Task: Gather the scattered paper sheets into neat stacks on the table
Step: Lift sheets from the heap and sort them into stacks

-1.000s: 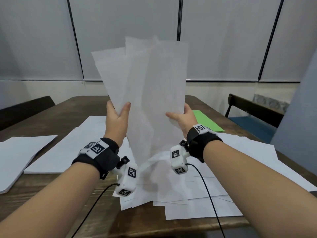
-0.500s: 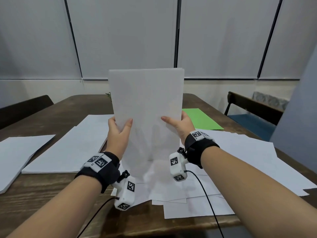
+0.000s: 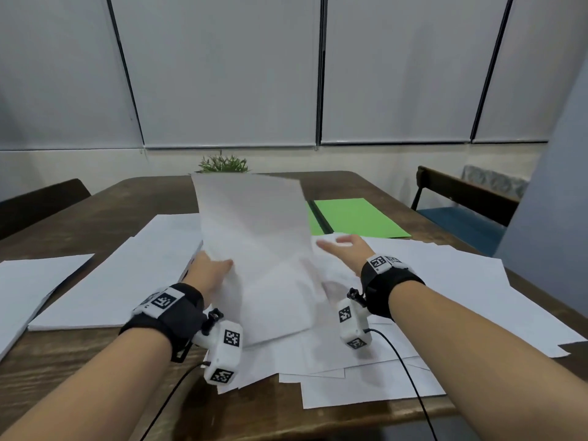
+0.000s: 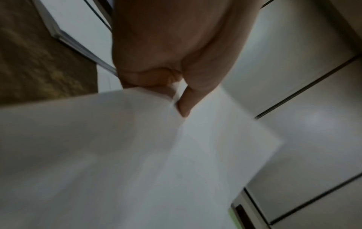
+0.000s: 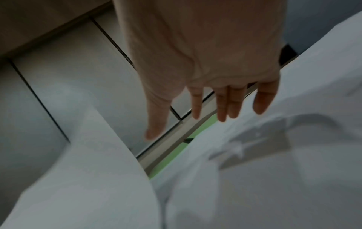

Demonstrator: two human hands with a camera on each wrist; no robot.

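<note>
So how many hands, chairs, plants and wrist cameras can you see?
Hands: 2, the left hand and the right hand
Chairs: 2, left chair and right chair
Plant: 1
Wrist cameras: 2, left camera and right camera
Total: 7

No legible text, brand, number or sign anywhere. Only black-and-white square marker patterns, no letters: on left wristband (image 3: 164, 301), left wrist cam block (image 3: 224, 354), right wristband (image 3: 381, 261), right cam block (image 3: 351, 326). White sheets (image 3: 254, 249) blank as far as visible. Wrist views blurred.
</note>
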